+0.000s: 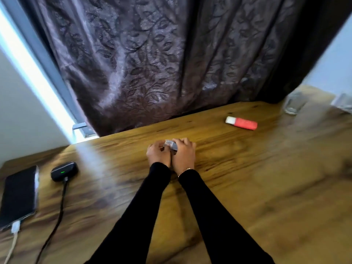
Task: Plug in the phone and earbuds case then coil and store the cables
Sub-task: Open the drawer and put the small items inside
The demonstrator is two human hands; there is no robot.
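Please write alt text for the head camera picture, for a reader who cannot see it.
Both hands, left and right, hold a small grey object over a wooden table. At far left lie a phone with a white cable and an earbuds case with a black cable, both plugged in.

Wooden table (238, 178): brown, streaked darker grain. Curtain (152, 54): dark purplish-brown, leaf pattern with sheen. Phone (18, 195): black screen, white cable (13, 241) attached. Earbuds case (64, 171): black, green light showing, black cable (57, 216). Small box (241, 122): red with white end. Sleeves (219, 216): black. Bracelet (185, 170): gold.
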